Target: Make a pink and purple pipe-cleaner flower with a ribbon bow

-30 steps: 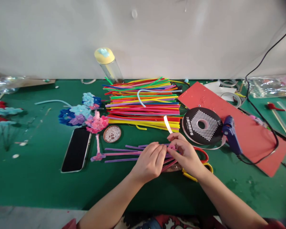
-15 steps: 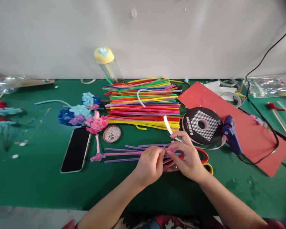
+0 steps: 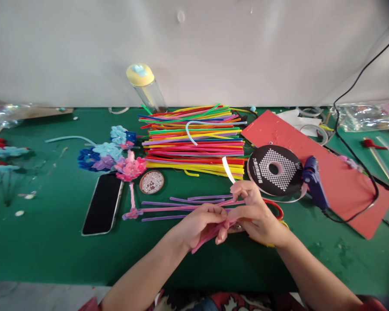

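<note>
Pink pipe cleaners (image 3: 207,238) are pinched between my two hands, their ends pointing down to the left. My left hand (image 3: 205,224) is closed around them, and my right hand (image 3: 256,214) grips the same piece with thumb and forefinger. Under and behind my hands lie several purple and pink pipe cleaners (image 3: 165,209). Scissors with red and yellow handles (image 3: 275,207) are partly hidden beneath my right hand. A pink fuzzy flower cluster (image 3: 132,166) and a small pink-purple flower piece (image 3: 132,212) rest to the left.
A pile of coloured pipe cleaners (image 3: 194,142) lies ahead, with a bottle (image 3: 145,86) behind it. On the right are a ribbon spool (image 3: 262,170), a blue glue gun (image 3: 314,183) with its cord, and a red board (image 3: 337,185). A phone (image 3: 103,205) and a round bead dish (image 3: 152,182) lie left.
The pink pipe cleaners have swung round to point down-left under my left hand. My left hand has turned and opened its grip somewhat; my right hand's fingers have curled.
</note>
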A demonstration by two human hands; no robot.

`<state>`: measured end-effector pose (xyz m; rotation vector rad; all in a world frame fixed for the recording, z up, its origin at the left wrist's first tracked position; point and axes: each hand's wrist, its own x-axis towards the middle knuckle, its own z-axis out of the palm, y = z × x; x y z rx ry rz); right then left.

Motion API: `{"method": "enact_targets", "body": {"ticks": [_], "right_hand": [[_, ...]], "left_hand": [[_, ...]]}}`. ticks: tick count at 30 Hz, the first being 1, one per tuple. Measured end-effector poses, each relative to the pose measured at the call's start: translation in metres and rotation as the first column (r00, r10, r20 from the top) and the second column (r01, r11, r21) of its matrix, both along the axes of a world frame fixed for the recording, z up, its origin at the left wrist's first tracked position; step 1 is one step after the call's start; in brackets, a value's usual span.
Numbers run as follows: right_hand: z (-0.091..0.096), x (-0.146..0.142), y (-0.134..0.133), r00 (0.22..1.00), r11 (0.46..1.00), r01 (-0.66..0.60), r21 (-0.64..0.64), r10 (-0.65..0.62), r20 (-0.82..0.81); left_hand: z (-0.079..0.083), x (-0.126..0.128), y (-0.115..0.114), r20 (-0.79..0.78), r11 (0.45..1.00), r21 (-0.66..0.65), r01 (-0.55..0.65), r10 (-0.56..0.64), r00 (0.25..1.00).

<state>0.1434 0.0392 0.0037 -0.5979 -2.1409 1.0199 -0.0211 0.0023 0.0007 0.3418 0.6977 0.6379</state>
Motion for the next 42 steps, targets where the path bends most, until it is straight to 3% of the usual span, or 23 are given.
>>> {"method": "enact_targets", "body": {"ticks": [3, 5, 9, 13, 17, 25, 28, 32, 35, 39, 42], "right_hand": [[0.003, -0.001, 0.001, 0.998, 0.999, -0.042, -0.004, 0.042, -0.035], [0.005, -0.003, 0.001, 0.998, 1.0, -0.005, -0.017, 0.004, -0.068], [0.002, -0.006, 0.001, 0.98, 0.975, 0.2, -0.1, -0.198, 0.025], [0.001, -0.005, 0.001, 0.915, 0.891, 0.402, -0.212, -0.384, 0.122], [0.004, -0.006, -0.002, 0.921, 0.868, 0.39, -0.308, -0.359, 0.154], [0.003, -0.011, -0.006, 0.908, 0.88, 0.413, -0.235, -0.379, 0.177], [0.002, -0.012, -0.006, 0.9, 0.87, 0.432, -0.237, -0.4, 0.172], [0.002, -0.012, -0.007, 0.885, 0.858, 0.465, -0.221, -0.44, 0.153], [0.003, -0.012, -0.007, 0.88, 0.833, 0.474, -0.283, -0.45, 0.151], [0.004, -0.011, -0.006, 0.913, 0.791, 0.407, -0.457, -0.366, 0.178], [0.003, -0.012, -0.005, 0.923, 0.797, 0.384, -0.466, -0.313, 0.224]], "left_hand": [[0.0, 0.003, -0.002, -0.015, 1.0, -0.009, 0.012, -0.013, 1.0], [0.001, 0.006, -0.002, -0.044, 0.999, 0.021, -0.025, 0.025, 0.999], [0.002, 0.01, 0.001, -0.134, 0.985, 0.089, -0.149, 0.16, 0.978], [0.001, 0.007, 0.003, -0.303, 0.939, 0.262, -0.223, 0.3, 0.905], [0.001, 0.004, 0.003, -0.432, 0.913, 0.375, -0.157, 0.322, 0.842], [0.008, 0.005, 0.002, -0.528, 0.906, 0.423, -0.009, 0.254, 0.81], [0.008, 0.006, 0.0, -0.649, 0.843, 0.532, 0.081, 0.345, 0.678], [0.005, 0.008, -0.005, -0.709, 0.692, 0.677, 0.25, 0.522, 0.474], [0.001, 0.008, -0.008, -0.67, 0.602, 0.739, 0.303, 0.61, 0.424], [-0.003, 0.008, -0.01, -0.63, 0.518, 0.775, 0.362, 0.68, 0.375], [-0.008, 0.007, -0.011, -0.626, 0.46, 0.762, 0.456, 0.703, 0.338]]}}
